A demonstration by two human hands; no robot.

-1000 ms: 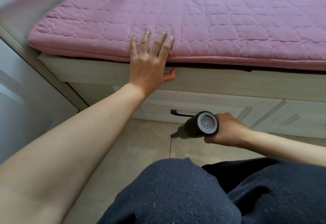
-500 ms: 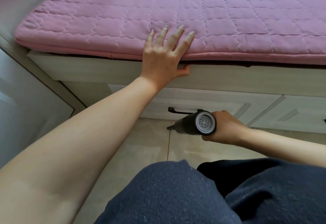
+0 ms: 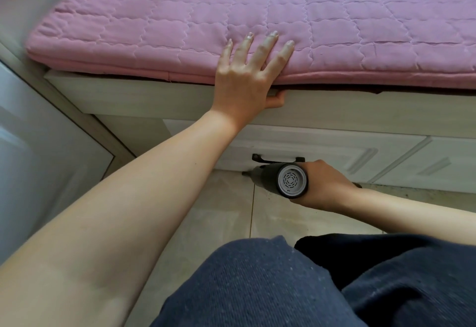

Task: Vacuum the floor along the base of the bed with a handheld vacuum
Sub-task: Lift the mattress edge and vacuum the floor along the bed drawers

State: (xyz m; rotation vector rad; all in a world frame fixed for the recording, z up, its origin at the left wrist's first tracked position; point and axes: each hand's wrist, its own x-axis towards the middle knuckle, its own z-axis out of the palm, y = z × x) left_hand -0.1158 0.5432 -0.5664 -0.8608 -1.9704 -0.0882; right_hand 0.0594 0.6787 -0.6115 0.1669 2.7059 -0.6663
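Observation:
My right hand (image 3: 324, 185) grips a dark handheld vacuum (image 3: 280, 181) with a grey vented rear cap. Its narrow nozzle points left and down, with the tip at the floor (image 3: 213, 223) where the tiles meet the bed base (image 3: 334, 115). My left hand (image 3: 247, 74) lies flat with spread fingers on the edge of the pink quilted mattress pad (image 3: 159, 25). Its thumb hooks under the wooden bed ledge.
White drawer fronts with a dark handle (image 3: 277, 158) run under the bed ledge, just above the vacuum. A pale wall panel (image 3: 38, 146) closes the left side. My knees in dark trousers (image 3: 283, 283) fill the bottom of the view.
My left hand has slid to the right along the mattress edge. The vacuum, still in my right hand, has drawn closer to the drawer base, under the handle.

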